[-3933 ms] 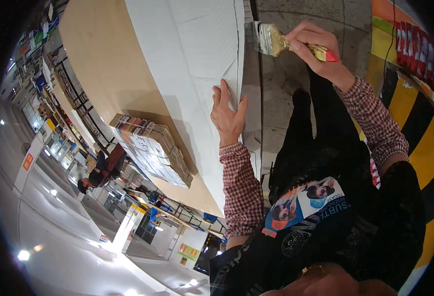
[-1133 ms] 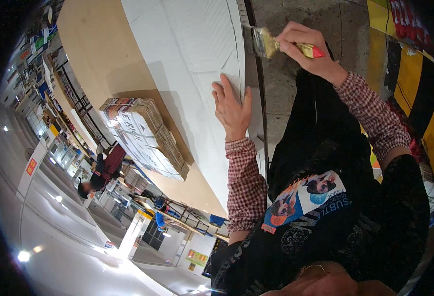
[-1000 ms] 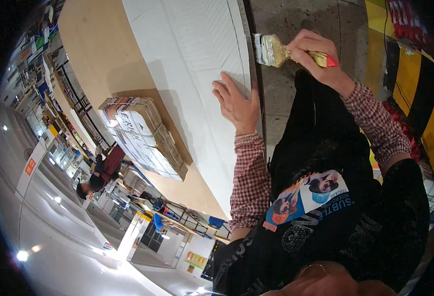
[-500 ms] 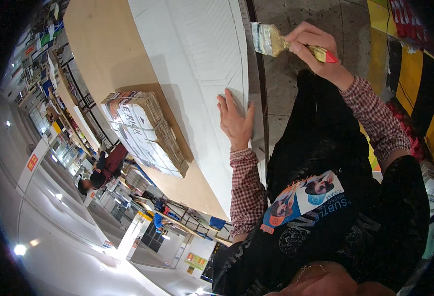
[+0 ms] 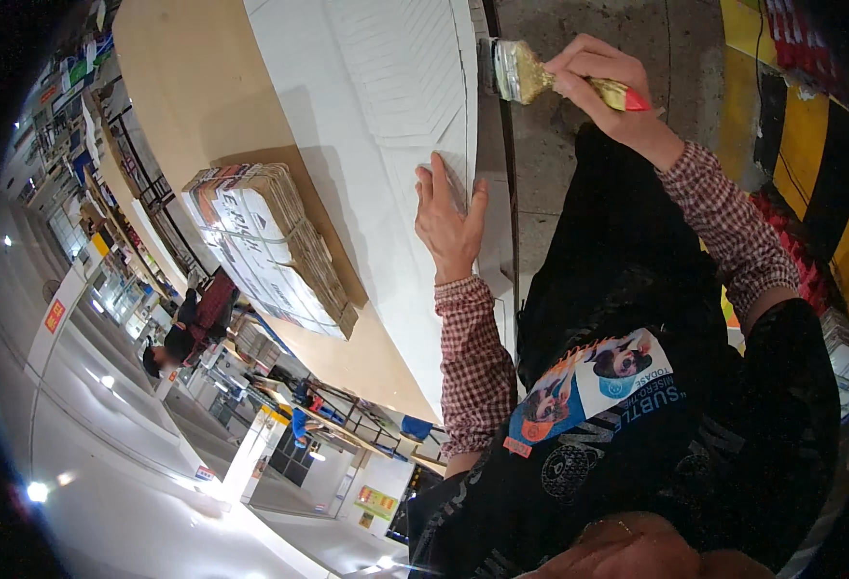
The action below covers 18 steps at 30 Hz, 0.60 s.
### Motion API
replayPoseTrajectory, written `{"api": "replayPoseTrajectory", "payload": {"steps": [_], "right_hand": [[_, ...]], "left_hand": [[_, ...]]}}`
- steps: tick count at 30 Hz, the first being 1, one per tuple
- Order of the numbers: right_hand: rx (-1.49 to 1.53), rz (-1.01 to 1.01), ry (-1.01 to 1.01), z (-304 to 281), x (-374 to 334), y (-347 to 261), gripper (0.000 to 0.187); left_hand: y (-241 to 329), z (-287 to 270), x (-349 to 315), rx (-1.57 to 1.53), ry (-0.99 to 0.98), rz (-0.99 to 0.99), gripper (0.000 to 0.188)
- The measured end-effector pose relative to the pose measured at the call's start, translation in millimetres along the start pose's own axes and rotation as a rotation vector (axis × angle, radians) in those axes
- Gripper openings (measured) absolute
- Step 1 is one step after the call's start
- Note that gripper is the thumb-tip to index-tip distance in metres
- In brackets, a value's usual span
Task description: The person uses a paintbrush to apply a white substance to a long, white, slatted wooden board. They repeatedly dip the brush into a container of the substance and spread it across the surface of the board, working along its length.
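Note:
My right hand [image 5: 610, 85] is closed around the handle of a flat paintbrush [image 5: 532, 77], whose handle ends in red. White, wet-looking stuff coats its bristles, which point left at the table's near edge; whether they touch the edge I cannot tell. Under my left hand [image 5: 450, 224] lies a layer of white sheets [image 5: 366, 72], fanned in narrow steps toward the far end. That hand rests flat near the sheets' right-hand border, fingers spread, holding nothing.
A tied bundle of printed, folded sheets [image 5: 275, 253] sits on the brown tabletop [image 5: 183, 87], left of the white sheets. Yellow-and-black striped panels [image 5: 799, 154] stand at my right. Farther left, another person [image 5: 193, 323] is near other work tables.
The whole view has shifted a little, moving the table slightly left in the picture. The brush has turned slightly in my right hand. My left hand stays flat on the sheets.

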State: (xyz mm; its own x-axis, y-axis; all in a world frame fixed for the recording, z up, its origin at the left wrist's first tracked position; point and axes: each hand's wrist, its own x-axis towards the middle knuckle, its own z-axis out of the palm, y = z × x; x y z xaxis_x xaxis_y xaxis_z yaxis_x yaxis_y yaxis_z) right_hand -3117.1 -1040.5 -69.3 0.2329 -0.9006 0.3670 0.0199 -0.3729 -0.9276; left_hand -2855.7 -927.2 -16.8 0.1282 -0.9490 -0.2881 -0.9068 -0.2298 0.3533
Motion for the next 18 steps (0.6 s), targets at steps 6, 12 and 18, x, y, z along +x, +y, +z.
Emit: {"api": "replayPoseTrajectory", "payload": {"steps": [6, 12, 18], "right_hand": [[0.063, 0.073, -0.057, 1.9, -21.5, -10.5, 0.01], [0.081, 0.197, 0.001, -26.8, -40.4, -34.5, 0.01], [0.033, 0.101, -0.087, -21.9, -51.3, -34.0, 0.009]], "left_hand": [[0.6, 24.5, -6.7, 0.156, 0.064, -0.056, 0.084], [19.6, 84.6, -38.3, 0.252, 0.186, -0.386, 0.114], [-4.0, 63.6, -67.9, 0.231, 0.1, -0.277, 0.104]]}}
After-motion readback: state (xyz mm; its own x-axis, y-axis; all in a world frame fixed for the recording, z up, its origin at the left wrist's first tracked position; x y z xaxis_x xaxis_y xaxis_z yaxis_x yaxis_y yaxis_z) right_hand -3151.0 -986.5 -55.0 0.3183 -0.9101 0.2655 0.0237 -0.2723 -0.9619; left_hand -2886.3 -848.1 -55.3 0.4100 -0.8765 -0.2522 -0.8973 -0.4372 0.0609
